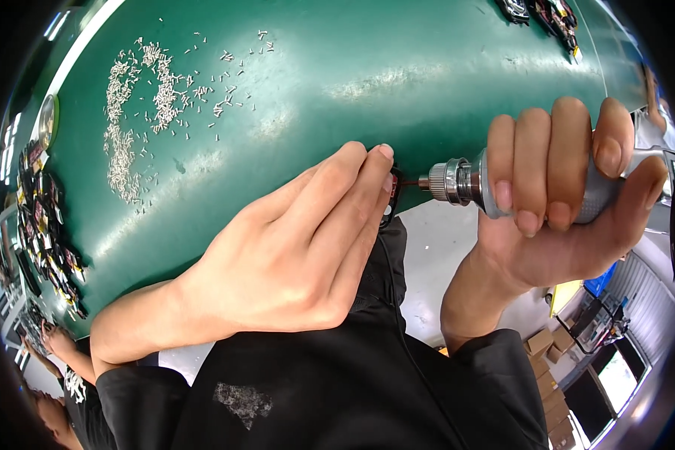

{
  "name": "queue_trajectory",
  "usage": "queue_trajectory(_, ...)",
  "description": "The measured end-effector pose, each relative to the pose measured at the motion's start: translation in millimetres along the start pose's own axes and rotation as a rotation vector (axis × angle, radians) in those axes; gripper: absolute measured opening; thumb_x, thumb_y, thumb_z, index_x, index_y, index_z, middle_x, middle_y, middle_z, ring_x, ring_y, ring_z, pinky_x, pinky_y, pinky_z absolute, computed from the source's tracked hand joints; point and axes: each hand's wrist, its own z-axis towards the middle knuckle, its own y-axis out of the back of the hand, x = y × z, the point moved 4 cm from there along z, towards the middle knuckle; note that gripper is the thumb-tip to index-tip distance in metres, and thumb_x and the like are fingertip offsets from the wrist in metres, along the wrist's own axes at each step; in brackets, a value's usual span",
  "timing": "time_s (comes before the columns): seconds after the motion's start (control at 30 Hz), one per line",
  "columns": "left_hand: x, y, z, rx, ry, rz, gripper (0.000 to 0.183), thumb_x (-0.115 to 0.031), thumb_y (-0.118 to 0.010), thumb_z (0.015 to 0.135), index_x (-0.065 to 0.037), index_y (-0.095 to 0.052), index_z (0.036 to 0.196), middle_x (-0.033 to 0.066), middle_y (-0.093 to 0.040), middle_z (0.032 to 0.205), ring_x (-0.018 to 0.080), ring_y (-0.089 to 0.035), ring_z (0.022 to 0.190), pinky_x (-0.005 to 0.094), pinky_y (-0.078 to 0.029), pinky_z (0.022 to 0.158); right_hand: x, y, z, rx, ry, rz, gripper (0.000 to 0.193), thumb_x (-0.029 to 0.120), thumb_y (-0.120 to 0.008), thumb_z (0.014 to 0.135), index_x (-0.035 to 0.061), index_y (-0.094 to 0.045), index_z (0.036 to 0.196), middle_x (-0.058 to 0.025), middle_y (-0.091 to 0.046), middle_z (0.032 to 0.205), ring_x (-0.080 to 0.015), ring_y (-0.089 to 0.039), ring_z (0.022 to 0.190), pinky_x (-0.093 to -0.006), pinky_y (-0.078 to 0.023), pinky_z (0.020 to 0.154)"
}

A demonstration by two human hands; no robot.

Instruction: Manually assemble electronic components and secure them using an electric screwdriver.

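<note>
My right hand [555, 169] is wrapped around a grey electric screwdriver [457, 182] with a ribbed metal collar, held level and aimed left. Its thin bit [411, 182] reaches the side of a small black part [389, 214], though contact cannot be made out clearly. My left hand [300, 247] closes over that part, fingers pressed together and back of the hand up. Most of the part is hidden behind the fingers; only its dark right edge with a reddish spot shows. A thin black cable [391, 274] hangs down below it.
Many small silver screws [165, 97] lie scattered on the green table [307, 135] at the far left. Piles of black cabled parts [45, 217] line the left edge, with more black pieces [551, 22] at the far right. Another person's hand [56, 339] is at lower left. Cardboard boxes [551, 390] stand lower right.
</note>
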Motion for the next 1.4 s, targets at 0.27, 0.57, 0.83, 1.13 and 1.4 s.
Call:
queue_trajectory(0.27,5.7,3.4,-4.4,-0.044,0.002,-0.003,0.039,-0.001,-0.065,0.058,0.016,-0.061,0.093,0.0256,-0.061,0.104,0.0340,-0.060,0.095,0.0371,-0.056,0.074,-10.4,-17.4,16.2,0.225,0.003,-0.083,0.036,0.046,-0.039,0.099,0.0115,-0.047,0.095,0.0050,-0.039,0.059,-0.0051,-0.034,0.044,-0.0216,-0.033,0.048)
queue_trajectory(0.57,-9.7,13.7,-13.2,-0.009,0.013,0.151,0.036,-0.013,-0.060,0.068,0.014,-0.064,0.092,0.0234,-0.064,0.100,0.0321,-0.060,0.098,0.0370,-0.049,0.089,-7.8,-28.5,9.4,0.165,0.033,0.006,0.040,0.041,-0.070,0.084,0.0100,-0.045,0.089,0.0047,-0.041,0.054,-0.0058,-0.035,0.038,-0.0193,-0.031,0.039)
queue_trajectory(0.83,44.8,124.8,-135.5,-0.175,0.717,0.323,0.048,0.004,-0.067,0.069,0.000,-0.056,0.115,0.0181,-0.056,0.114,0.0361,-0.055,0.105,0.0421,-0.046,0.090,-12.9,-9.6,-14.5,-0.046,0.080,0.458,0.031,0.031,-0.062,0.090,0.0075,-0.043,0.096,0.0033,-0.037,0.050,-0.0061,-0.035,0.038,-0.0206,-0.034,0.041)
queue_trajectory(1.13,84.2,163.6,-161.9,-0.168,0.788,0.647,0.032,0.002,-0.063,0.078,-0.002,-0.061,0.109,0.0153,-0.056,0.120,0.0352,-0.052,0.113,0.0424,-0.044,0.093,-57.7,-27.1,-19.6,-0.144,-0.042,0.598,0.025,0.032,-0.047,0.099,0.0074,-0.043,0.096,0.0024,-0.035,0.054,-0.0071,-0.033,0.040,-0.0234,-0.033,0.043)
queue_trajectory(1.4,99.1,100.6,-120.6,-0.131,0.627,0.384,0.018,0.002,-0.068,0.074,-0.001,-0.064,0.091,0.0074,-0.059,0.090,0.0254,-0.058,0.081,0.0358,-0.049,0.067,-55.3,-24.7,-23.4,-0.160,-0.061,0.598,0.021,0.028,-0.044,0.100,0.0071,-0.043,0.095,0.0018,-0.038,0.055,-0.0077,-0.035,0.041,-0.0249,-0.036,0.045)
